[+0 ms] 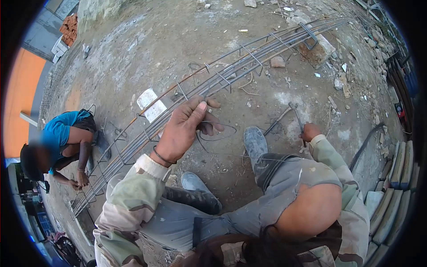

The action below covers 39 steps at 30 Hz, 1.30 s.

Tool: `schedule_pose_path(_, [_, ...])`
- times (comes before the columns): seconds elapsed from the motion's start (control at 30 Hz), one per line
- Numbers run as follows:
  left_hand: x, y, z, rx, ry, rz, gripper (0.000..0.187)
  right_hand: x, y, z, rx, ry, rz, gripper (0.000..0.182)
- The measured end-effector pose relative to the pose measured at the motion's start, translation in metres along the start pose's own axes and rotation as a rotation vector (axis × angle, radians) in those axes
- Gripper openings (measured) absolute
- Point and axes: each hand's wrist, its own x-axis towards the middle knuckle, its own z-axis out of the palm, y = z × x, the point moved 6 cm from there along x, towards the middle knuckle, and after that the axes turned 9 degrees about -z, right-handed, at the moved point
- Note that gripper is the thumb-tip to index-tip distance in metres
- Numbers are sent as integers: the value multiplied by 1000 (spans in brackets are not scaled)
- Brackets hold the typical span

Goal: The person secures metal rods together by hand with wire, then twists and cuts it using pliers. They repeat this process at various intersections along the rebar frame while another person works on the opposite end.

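Note:
My left hand (187, 124) is raised in front of the rebar cage, thumb pressed against the fingers. Thin tie wire (233, 128) is pinched in it and trails in loose loops to its right. Beyond that hand lies the long rebar cage (231, 75), rods with square stirrups running diagonally from lower left to upper right. My right hand (311, 132) is closed around one handle of a pair of pincers (291, 107). The pincers' handles are spread apart, and the head points away from me near the ground.
At the left, a co-worker in a blue shirt (58, 133) crouches with both hands at the cage's near end. A concrete block (316, 51) and a white block (152, 105) sit under the cage. Rubble (340, 84) lies right; curved tiles (391, 209) are stacked lower right.

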Motion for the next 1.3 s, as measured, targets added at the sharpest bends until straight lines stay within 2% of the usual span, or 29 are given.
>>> schedule_pose_path(0.03, [13, -3, 0, -145, -33, 77, 32, -13, -29, -50, -149, 247, -71, 36])
schedule_pose_path(0.07, [24, -6, -1, -293, -65, 152, 30, -10, -56, -92, 18, 348, -219, 35])
schedule_pose_path(0.1, [37, -10, -7, -302, -71, 138, 30, -3, -84, -138, 188, 444, -366, 34])
schedule_pose_path(0.17, [57, -5, -5, -329, -312, 266, 25, -1, -152, -208, 532, 301, -518, 30])
schedule_pose_path(0.23, [71, 3, -4, -396, -352, 222, 25, 11, -207, -234, 1008, -65, -684, 29])
schedule_pose_path(0.3, [86, 5, -7, -506, -326, 143, 23, 22, -244, -228, 1472, -496, -589, 36])
schedule_pose_path(0.37, [98, -5, -14, -541, -251, 129, 22, 23, -273, -220, 1782, -859, -613, 47])
schedule_pose_path(0.43, [105, -21, -27, -572, -142, 133, 22, 13, -300, -215, 1954, -968, -683, 53])
schedule_pose_path(0.47, [102, -35, -34, -539, -60, 157, 22, 4, -311, -207, 1944, -1008, -685, 53])
schedule_pose_path(0.53, [81, -50, -41, -524, 70, 182, 22, -16, -325, -204, 2175, -1190, -662, 56])
schedule_pose_path(0.57, [68, -56, -41, -560, 120, 137, 22, -28, -329, -196, 2163, -1225, -657, 56])
schedule_pose_path(0.63, [45, -78, -41, -587, 237, 77, 23, -36, -332, -181, 2002, -1026, -755, 49])
schedule_pose_path(0.67, [36, -80, -45, -593, 264, 85, 23, -33, -334, -175, 1982, -1054, -767, 49])
schedule_pose_path(0.73, [12, -89, -49, -418, 386, 7, 23, -35, -339, -165, 1469, -799, -1160, 36])
schedule_pose_path(0.77, [5, -87, -53, -349, 418, 46, 23, -34, -340, -166, 1331, -721, -1107, 28])
schedule_pose_path(0.8, [0, -87, -56, -353, 435, 70, 23, -36, -340, -168, 1305, -720, -1130, 28])
schedule_pose_path(0.87, [-8, -73, -67, -181, 453, 95, 24, -35, -341, -191, 1207, -526, -1199, 23])
schedule_pose_path(0.9, [-12, -63, -68, -121, 463, 118, 27, -41, -345, -204, 1183, -523, -1223, 23])
schedule_pose_path(1.0, [-28, -37, -70, -115, 578, 225, 28, -50, -361, -247, 1088, -388, -1240, 21])
schedule_pose_path(1.07, [-35, -32, -79, -185, 606, 254, 29, -65, -374, -264, 936, -334, -1267, 20])
schedule_pose_path(1.13, [-46, -22, -88, -324, 544, 311, 31, -80, -383, -280, 905, -324, -1285, 20])
schedule_pose_path(1.3, [-55, -27, -97, -464, 463, 295, 27, -118, -399, -316, 742, -291, -1283, 18])
